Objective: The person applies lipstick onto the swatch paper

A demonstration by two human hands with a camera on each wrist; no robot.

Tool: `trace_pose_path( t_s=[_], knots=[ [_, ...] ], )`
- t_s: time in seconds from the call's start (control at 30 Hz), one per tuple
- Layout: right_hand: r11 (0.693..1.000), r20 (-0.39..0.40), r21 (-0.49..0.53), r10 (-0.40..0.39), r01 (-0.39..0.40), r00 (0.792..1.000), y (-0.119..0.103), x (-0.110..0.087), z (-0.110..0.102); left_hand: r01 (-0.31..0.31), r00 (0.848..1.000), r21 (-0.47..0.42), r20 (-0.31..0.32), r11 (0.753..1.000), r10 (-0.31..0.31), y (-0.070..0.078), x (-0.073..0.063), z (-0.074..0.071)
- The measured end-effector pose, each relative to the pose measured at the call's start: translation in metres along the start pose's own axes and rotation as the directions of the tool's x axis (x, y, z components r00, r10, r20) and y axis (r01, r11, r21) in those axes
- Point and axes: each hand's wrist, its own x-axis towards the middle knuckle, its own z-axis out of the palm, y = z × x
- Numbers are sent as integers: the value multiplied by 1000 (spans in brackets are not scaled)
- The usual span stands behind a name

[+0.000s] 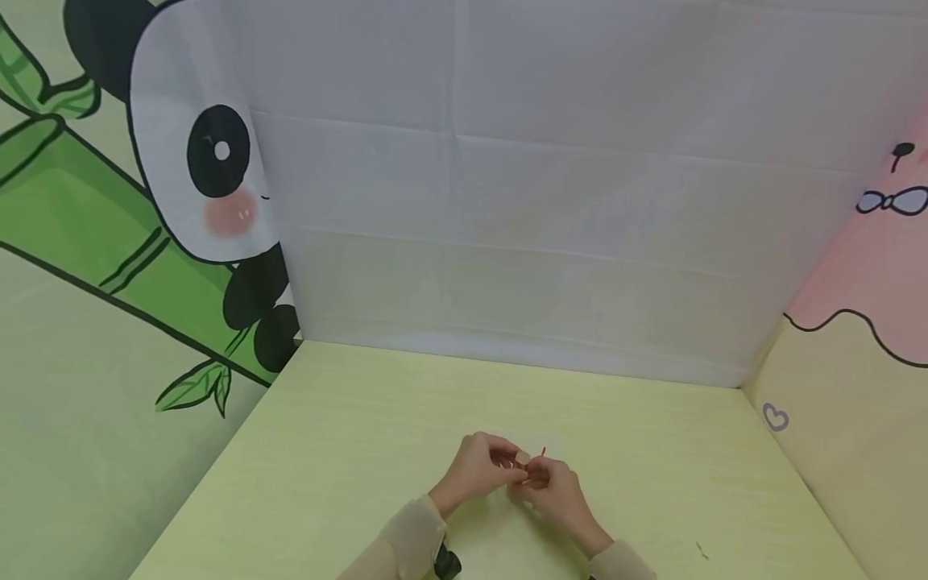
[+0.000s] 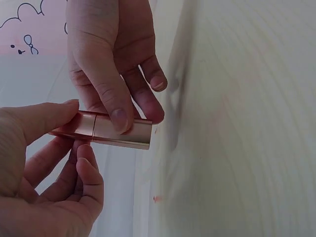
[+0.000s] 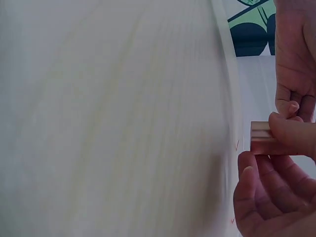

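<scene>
A rose-gold lipstick tube (image 2: 136, 132) is held between both hands over the table, with a thin seam around it. My left hand (image 1: 482, 467) pinches one end between thumb and fingers. The other end is gripped by my right hand (image 1: 558, 491), its thumb lying along the tube. In the right wrist view the squared end of the lipstick tube (image 3: 259, 138) sticks out past the right thumb. The tube looks closed, and fingers cover part of it.
Beyond the hands a pale sheet (image 1: 557, 443) lies on the light wooden table (image 1: 362, 427), with a short red stroke (image 1: 544, 452) by it. A small dark mark (image 1: 702, 550) is at the front right. Printed panels and a white sheet (image 1: 507, 201) surround the table.
</scene>
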Motion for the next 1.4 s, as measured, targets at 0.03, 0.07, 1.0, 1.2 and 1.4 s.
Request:
trace_pose_path(
  t_s=[0.03, 0.07, 1.0, 1.2, 1.4],
  knots=[
    [1000, -1, -18, -6, 6, 1000, 0, 0, 0, -4, 1000, 5, 5, 1000, 4, -1, 0, 1],
    [999, -1, -37, -10, 10, 1000, 1, 0, 0, -8, 1000, 6, 11, 1000, 8, -2, 0, 1],
    [954, 22, -285, -95, 97, 995, -2, -4, 0, -8, 996, -39, 83, 999, 12, -12, -5, 7],
    [964, 57, -250, -77, 88, 995, -5, -5, -4, 8, 997, 26, 81, 1000, -10, -12, -4, 5],
    [972, 75, -235, -4, 21, 997, -6, -3, -19, 66, 994, 109, 78, 992, -75, -11, -3, -13]
  ],
)
